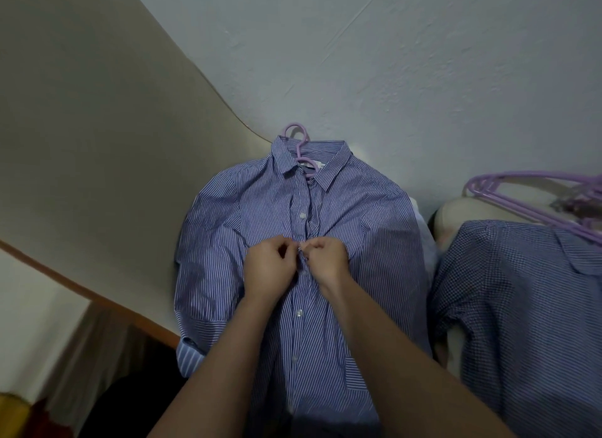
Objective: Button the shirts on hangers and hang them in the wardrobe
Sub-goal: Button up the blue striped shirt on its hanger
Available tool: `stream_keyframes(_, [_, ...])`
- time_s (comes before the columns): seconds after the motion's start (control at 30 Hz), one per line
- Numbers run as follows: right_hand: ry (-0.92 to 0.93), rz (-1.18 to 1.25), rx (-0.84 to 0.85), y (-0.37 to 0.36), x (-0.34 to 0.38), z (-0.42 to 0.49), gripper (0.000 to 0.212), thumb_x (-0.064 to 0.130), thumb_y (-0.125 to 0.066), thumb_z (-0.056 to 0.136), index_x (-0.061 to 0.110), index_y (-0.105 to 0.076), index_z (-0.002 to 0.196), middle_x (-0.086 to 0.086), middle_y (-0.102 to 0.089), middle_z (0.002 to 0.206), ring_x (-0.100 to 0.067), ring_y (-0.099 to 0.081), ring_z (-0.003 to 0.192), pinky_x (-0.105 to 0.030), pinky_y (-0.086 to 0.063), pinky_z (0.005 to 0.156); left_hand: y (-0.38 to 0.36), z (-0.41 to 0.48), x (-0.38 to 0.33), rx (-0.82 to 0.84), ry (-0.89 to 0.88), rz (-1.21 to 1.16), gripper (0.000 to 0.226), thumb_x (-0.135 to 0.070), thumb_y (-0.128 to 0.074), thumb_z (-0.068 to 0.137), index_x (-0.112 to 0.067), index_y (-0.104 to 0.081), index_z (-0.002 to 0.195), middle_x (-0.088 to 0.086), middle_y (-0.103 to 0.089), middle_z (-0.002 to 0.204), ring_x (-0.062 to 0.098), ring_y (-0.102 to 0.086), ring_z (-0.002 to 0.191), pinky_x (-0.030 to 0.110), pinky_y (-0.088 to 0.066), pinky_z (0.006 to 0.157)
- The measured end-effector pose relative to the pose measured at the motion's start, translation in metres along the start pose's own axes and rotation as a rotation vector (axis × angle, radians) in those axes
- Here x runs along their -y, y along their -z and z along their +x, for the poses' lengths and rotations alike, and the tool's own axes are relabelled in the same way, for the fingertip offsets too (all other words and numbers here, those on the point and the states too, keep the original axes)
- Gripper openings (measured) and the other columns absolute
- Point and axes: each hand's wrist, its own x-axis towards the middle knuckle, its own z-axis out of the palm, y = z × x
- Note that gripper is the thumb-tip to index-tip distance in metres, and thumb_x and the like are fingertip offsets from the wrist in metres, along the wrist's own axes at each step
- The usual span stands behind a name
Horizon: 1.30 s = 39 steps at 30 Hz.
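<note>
The striped shirt (358, 242) lies flat in front of me, front side up. It is on its purple hanger (301, 144), and the hook pokes out past the collar. Both hands are in the middle of the shirt front. My left hand (268, 265) and my right hand (329, 258) are curled up tight and nearly touch. Each one pinches a bit of the shirt edge where a button goes. I think I am doing up one button right now, but the fingers hide it.

A white button (302, 215) shows above the hands, and more show below. The front looks closed there, but I cannot tell if those are really done up. The collar at the top is open.

Just to the right lies a checked shirt (521, 291), with spare purple hangers (537, 190) by its top. I think it waits its turn. No shirt is hung up yet, and I see no wardrobe for sure. So I think a lot is left to do.
</note>
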Motion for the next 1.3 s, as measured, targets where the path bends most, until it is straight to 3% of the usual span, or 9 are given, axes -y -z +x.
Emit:
stream_keyframes(0.1, [-0.003, 0.019, 0.015, 0.002, 0.002, 0.000, 0.032, 0.000, -0.054, 0.097, 0.013, -0.063, 0.070, -0.003, -0.058, 0.067, -0.012, -0.050, 0.055, -0.016, -0.039, 0.037, 0.011, 0.010, -0.015, 0.121, -0.246, 0.366, 0.020, -0.028, -0.054, 0.099, -0.014, -0.068, 0.102, 0.005, -0.067, 0.100, 0.031, -0.065, 0.089, 0.039, -0.050, 0.073])
stream_keyframes(0.23, [0.010, 0.053, 0.055, 0.003, 0.001, -0.003, 0.034, -0.001, -0.053, 0.098, 0.013, -0.059, 0.068, -0.004, -0.053, 0.065, -0.012, -0.047, 0.056, -0.017, -0.040, 0.039, 0.022, 0.032, -0.023, 0.420, -0.288, 0.519, 0.020, -0.027, -0.046, 0.101, -0.012, -0.059, 0.100, 0.008, -0.060, 0.107, 0.034, -0.060, 0.099, 0.039, -0.047, 0.079])
stream_keyframes(0.3, [-0.009, 0.112, 0.076, 0.005, 0.000, -0.003, 0.030, 0.000, -0.055, 0.097, 0.012, -0.060, 0.071, -0.004, -0.052, 0.064, -0.013, -0.045, 0.057, -0.023, -0.043, 0.047, 0.025, 0.042, -0.020, 0.524, -0.218, 0.372, 0.018, -0.022, -0.050, 0.100, -0.011, -0.057, 0.087, 0.009, -0.060, 0.091, 0.032, -0.061, 0.087, 0.039, -0.049, 0.076])
stream_keyframes(0.4, [-0.039, 0.144, 0.103, 0.010, 0.000, -0.002, 0.023, 0.001, -0.057, 0.097, 0.010, -0.062, 0.076, -0.005, -0.050, 0.064, -0.012, -0.041, 0.054, -0.019, -0.042, 0.045, 0.024, 0.049, -0.014, 0.613, 0.078, -0.054, 0.024, -0.011, -0.052, 0.100, -0.009, -0.056, 0.077, 0.009, -0.053, 0.064, 0.024, -0.051, 0.051, 0.031, -0.046, 0.049])
stream_keyframes(0.53, [-0.018, 0.086, 0.107, 0.013, -0.001, 0.000, 0.019, 0.006, -0.060, 0.096, 0.012, -0.065, 0.078, -0.003, -0.056, 0.068, -0.011, -0.047, 0.060, -0.018, -0.044, 0.051, 0.023, 0.045, -0.012, 0.659, 0.288, -0.277, 0.027, -0.006, -0.048, 0.102, -0.011, -0.053, 0.075, 0.004, -0.045, 0.057, 0.014, -0.039, 0.043, 0.020, -0.037, 0.039])
stream_keyframes(0.73, [-0.032, 0.080, 0.117, 0.016, -0.004, 0.005, 0.022, -0.003, -0.060, 0.093, 0.011, -0.066, 0.076, -0.005, -0.062, 0.071, -0.012, -0.054, 0.060, -0.015, -0.045, 0.049, 0.014, 0.042, -0.006, 0.530, 0.242, -0.110, 0.028, -0.016, -0.055, 0.099, -0.016, -0.056, 0.072, 0.004, -0.053, 0.063, 0.022, -0.049, 0.053, 0.027, -0.041, 0.052])
stream_keyframes(0.93, [0.069, -0.026, 0.163, 0.023, 0.002, -0.004, 0.021, -0.008, -0.053, 0.092, 0.007, -0.067, 0.092, -0.004, -0.059, 0.075, -0.014, -0.054, 0.069, -0.017, -0.046, 0.060, 0.023, -0.005, -0.017, 0.161, 0.114, -0.089, 0.022, -0.024, -0.074, 0.088, -0.015, -0.055, 0.089, 0.001, -0.060, 0.075, 0.016, -0.055, 0.067, 0.031, -0.042, 0.064])
stream_keyframes(1.2, [0.411, -0.489, 0.020, 0.027, -0.020, -0.056, 0.016, -0.003, -0.058, 0.089, 0.006, -0.071, 0.096, -0.007, -0.048, 0.100, 0.000, -0.046, 0.067, 0.001, -0.035, 0.067, 0.014, -0.047, -0.014, 0.114, 0.232, -0.124, 0.013, -0.011, -0.073, 0.082, -0.013, -0.060, 0.082, 0.002, -0.064, 0.078, 0.021, -0.060, 0.077, 0.027, -0.039, 0.068])
stream_keyframes(1.3, [0.435, -0.557, 0.049, 0.030, -0.025, -0.067, 0.009, 0.008, -0.062, 0.092, 0.007, -0.069, 0.099, -0.003, -0.046, 0.100, 0.002, -0.042, 0.067, -0.008, -0.031, 0.065, 0.019, -0.041, -0.014, 0.117, 0.295, -0.153, 0.016, -0.012, -0.070, 0.085, -0.018, -0.061, 0.075, -0.001, -0.065, 0.075, 0.025, -0.063, 0.080, 0.029, -0.045, 0.071])
